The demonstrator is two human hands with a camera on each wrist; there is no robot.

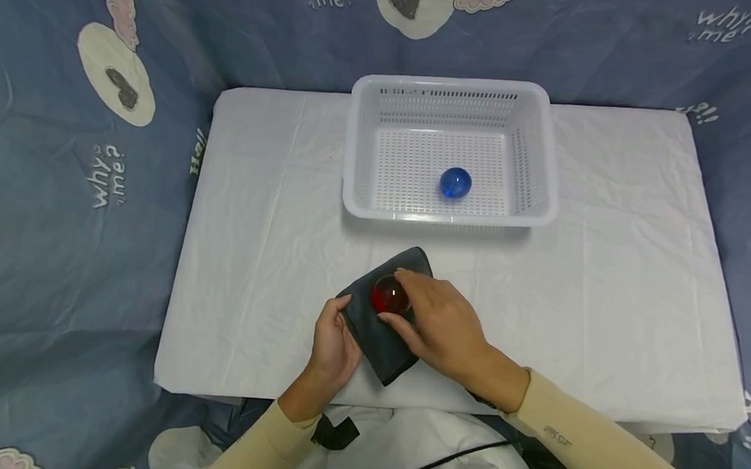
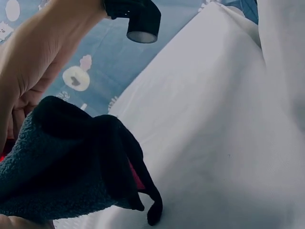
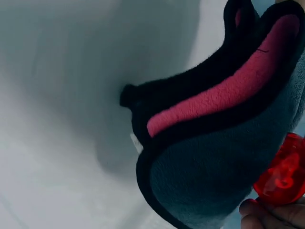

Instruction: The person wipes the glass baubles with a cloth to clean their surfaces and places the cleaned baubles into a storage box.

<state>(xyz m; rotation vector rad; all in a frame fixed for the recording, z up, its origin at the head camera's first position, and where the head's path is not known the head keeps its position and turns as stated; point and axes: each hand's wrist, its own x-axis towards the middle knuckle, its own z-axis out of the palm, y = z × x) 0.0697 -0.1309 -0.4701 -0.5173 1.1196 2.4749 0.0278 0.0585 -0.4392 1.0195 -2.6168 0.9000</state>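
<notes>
A clear red ball (image 1: 389, 296) lies against the dark grey folded cloth (image 1: 389, 354) near the front of the table. Thumb and fingers of my right hand (image 1: 447, 328) pinch the ball from its right side. My left hand (image 1: 336, 343) grips the cloth at its left edge, thumb on top and the other fingers mostly hidden beneath. In the right wrist view, the cloth (image 3: 205, 167) shows a pink inner layer between black-bound edges, with the red ball (image 3: 283, 176) pressed close to it. The left wrist view shows the cloth's fuzzy surface (image 2: 57, 176) and a small black loop (image 2: 155, 210).
A white plastic basket (image 1: 357, 147) stands at the table's back middle, with a clear blue ball (image 1: 455, 183) inside. White sheeting (image 1: 637, 279) covers the table, and blue printed fabric (image 1: 44, 264) surrounds it. A black cable (image 1: 445, 460) crosses the person's lap.
</notes>
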